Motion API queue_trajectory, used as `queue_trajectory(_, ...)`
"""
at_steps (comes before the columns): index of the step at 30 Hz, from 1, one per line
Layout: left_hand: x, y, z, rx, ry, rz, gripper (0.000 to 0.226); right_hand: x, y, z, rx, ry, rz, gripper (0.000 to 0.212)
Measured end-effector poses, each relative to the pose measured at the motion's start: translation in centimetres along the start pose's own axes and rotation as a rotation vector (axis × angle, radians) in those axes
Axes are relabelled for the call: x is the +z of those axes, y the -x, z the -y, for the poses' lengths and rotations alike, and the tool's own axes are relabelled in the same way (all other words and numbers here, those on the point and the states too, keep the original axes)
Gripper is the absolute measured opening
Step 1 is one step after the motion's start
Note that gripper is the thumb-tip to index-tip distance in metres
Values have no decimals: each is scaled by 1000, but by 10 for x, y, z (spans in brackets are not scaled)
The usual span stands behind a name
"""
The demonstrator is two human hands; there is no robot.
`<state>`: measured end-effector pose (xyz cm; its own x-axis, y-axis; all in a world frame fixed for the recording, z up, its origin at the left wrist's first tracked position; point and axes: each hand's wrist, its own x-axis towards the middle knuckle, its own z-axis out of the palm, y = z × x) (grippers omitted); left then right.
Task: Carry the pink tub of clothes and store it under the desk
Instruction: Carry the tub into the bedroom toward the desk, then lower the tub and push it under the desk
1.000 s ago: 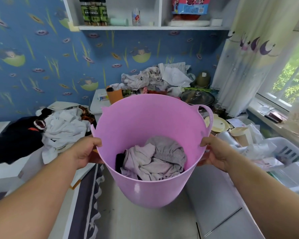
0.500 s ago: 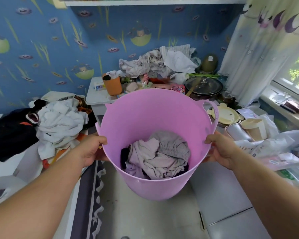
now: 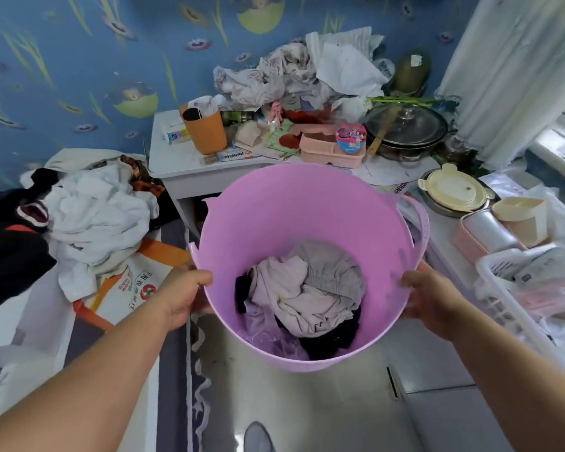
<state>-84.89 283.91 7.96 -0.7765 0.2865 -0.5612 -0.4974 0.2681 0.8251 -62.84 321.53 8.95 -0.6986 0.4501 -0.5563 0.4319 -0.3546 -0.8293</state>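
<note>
The pink tub (image 3: pixel 294 203) hangs above the floor in the middle of the view, with grey, pale and dark clothes (image 3: pixel 304 291) bunched in its bottom. My left hand (image 3: pixel 185 296) grips the tub's left rim, thumb over the edge. My right hand (image 3: pixel 433 296) grips the right rim just below the tub's loop handle. The white desk (image 3: pixel 173 158) stands right behind the tub against the blue wall, its top crowded with things. A dark gap under the desk shows left of the tub; most of that space is hidden by the tub.
A heap of white and black clothes (image 3: pixel 88 223) lies on a low surface at the left. An orange cup (image 3: pixel 206 130), a pink box (image 3: pixel 330 148) and a lidded pot (image 3: pixel 405 128) crowd the desk. Containers and a white basket (image 3: pixel 509 295) line the right. Bare floor lies below the tub.
The tub has sunk lower and moved closer to the desk. The view has tipped downward, so the shelf is out of sight and more floor shows.
</note>
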Motion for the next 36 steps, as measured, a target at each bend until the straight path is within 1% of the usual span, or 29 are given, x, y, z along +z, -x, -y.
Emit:
queue_trajectory(2, 0, -5, 7, -20, 15, -2, 51, 2, 3, -4, 11, -21, 20, 60)
queue_trajectory(5, -13, -25, 14, -63, 20, 15, 54, 16, -10, -17, 30, -15, 8, 61)
queue_trajectory(11, -26, -48, 25, -93, 2, 38, 53, 30, -21, -41, 51, -39, -21, 63)
queue_trajectory(18, -28, -65, 39, -107, 10, 51, 50, 31, -38, -55, 61, -53, -11, 66)
queue_trajectory(29, -8, -97, 64, -175, 18, 1, 53, 12, -93, -71, 105, -30, 28, 66)
queue_trajectory(36, 12, -120, 88, -220, 34, -63, 48, 0, -140, -79, 132, -22, 122, 69)
